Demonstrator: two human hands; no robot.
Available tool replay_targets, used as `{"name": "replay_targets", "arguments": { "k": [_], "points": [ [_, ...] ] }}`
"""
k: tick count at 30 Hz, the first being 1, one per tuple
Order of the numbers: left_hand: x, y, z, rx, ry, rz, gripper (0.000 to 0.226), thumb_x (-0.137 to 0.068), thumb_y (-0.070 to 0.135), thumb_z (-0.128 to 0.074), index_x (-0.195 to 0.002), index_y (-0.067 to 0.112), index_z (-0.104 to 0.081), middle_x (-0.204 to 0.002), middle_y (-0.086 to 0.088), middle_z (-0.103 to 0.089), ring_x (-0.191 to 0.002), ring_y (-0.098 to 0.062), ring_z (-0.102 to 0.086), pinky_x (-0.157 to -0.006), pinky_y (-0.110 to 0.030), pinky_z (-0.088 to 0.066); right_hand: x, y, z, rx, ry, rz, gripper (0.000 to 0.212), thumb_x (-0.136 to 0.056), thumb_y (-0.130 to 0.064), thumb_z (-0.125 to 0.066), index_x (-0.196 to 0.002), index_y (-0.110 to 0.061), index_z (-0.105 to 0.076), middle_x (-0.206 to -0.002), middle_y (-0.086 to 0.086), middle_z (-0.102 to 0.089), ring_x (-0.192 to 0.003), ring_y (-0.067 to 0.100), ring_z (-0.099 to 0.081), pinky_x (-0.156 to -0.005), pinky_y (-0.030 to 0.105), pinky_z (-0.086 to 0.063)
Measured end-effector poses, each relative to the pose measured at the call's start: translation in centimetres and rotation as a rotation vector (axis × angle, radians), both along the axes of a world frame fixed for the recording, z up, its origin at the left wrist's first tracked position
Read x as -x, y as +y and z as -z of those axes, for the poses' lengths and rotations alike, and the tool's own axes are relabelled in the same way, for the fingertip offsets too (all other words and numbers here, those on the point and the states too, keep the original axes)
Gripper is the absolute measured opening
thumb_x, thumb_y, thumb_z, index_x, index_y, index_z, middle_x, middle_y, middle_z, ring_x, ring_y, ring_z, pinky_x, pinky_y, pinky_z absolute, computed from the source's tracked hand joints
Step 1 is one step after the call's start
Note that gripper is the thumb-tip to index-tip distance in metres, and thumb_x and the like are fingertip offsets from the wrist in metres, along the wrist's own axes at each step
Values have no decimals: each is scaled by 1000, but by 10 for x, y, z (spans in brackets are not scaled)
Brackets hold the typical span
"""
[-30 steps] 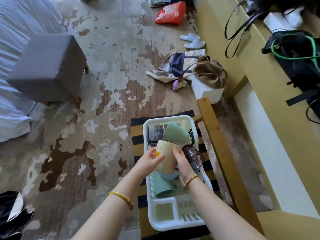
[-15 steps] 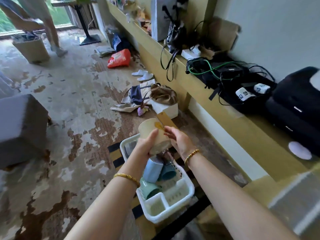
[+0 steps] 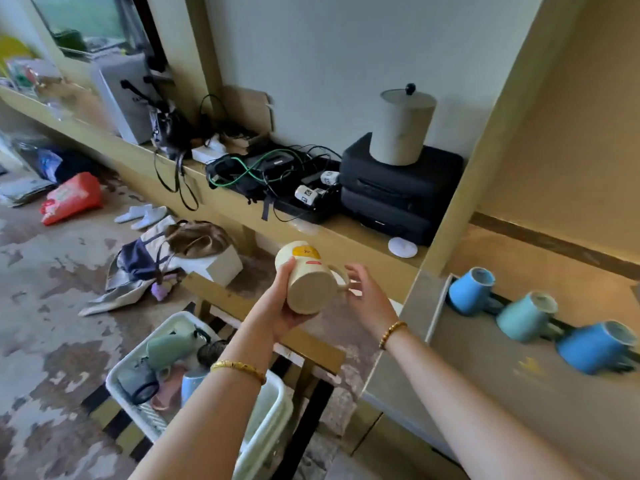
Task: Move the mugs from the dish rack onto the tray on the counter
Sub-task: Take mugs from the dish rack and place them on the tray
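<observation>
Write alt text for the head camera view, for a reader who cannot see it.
The left hand grips a cream mug in mid-air, base toward the camera, while the open right hand reaches toward its handle. Three blue mugs sit on the tray at right; more mugs remain in the white dish rack below.

The mug [image 3: 313,278] near the centre was cream, with a yellow patch and a small red mark on its side. At four o'clock stood three mugs: a bright blue one [image 3: 471,291], a teal one [image 3: 526,317] and another bright blue one [image 3: 594,348], on a grey tray [image 3: 485,368]. At seven o'clock the dish rack [image 3: 266,427] was white, holding a sage-green mug [image 3: 169,348], a pale blue mug [image 3: 192,384] and something pink. Each wrist bore a gold bracelet [image 3: 239,369]. At nine o'clock lay a red bag [image 3: 71,197] on a carpet [image 3: 52,306] blotched brown and grey. At one o'clock sat black cases [image 3: 401,195], with a green cable [image 3: 249,169] at twelve.
</observation>
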State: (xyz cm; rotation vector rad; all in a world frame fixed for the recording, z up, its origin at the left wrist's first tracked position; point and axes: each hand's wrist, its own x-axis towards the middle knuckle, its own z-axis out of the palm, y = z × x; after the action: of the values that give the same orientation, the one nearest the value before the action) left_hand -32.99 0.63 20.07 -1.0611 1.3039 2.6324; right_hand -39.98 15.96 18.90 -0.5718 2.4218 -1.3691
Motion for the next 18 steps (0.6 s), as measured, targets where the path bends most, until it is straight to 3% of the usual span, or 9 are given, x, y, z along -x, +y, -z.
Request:
{"name": "replay_targets", "arguments": {
  "k": [4, 7, 10, 13, 18],
  "points": [
    [28, 71, -1, 35, -11, 182, 58, -77, 61, -59, -112, 16, -53, -93, -14, -70, -79, -24, -70, -62, -37, -57, 15, 78, -1, -242, 207, -3, 36, -89, -10, -53, -124, -16, -53, -130, 4, -48, -118, 20, -49, -95, 23, -39],
    [43, 124, 3, 51, -43, 272, 61, -76, 61, -61, -115, 15, -55, -89, -12, -72, -76, -22, -71, -60, -36, -57, 20, 134, -1, -392, 287, -88, 42, -91, -18, -52, -132, -14, -46, -140, 8, -43, -128, 23, -43, -105, 32, -39],
    [55, 170, 10, 36, -115, 313, 65, -77, 61, -60, -121, 14, -51, -99, -15, -68, -85, -26, -68, -63, -40, -58, 20, 183, -3, -398, 273, -133, 30, -95, -26, -43, -123, -29, -53, -132, 4, -55, -113, 5, -56, -93, 17, -45],
    [67, 213, 17, -34, -163, 294, 64, -79, 61, -57, -124, 16, -47, -106, -17, -63, -95, -30, -63, -74, -45, -55, 25, 226, 3, -475, 292, -157, 34, -95, -32, -46, -127, -25, -51, -128, 7, -56, -117, 21, -53, -95, 33, -44],
    [87, 266, 13, 35, -171, 355, 51, -91, 51, -44, -129, 18, -44, -121, -18, -54, -108, -34, -55, -83, -51, -48, 35, 275, 18, -522, 201, -89, 25, -95, -26, -48, -116, -18, -59, -122, 7, -61, -113, 24, -57, -87, 32, -44]
  ]
}}
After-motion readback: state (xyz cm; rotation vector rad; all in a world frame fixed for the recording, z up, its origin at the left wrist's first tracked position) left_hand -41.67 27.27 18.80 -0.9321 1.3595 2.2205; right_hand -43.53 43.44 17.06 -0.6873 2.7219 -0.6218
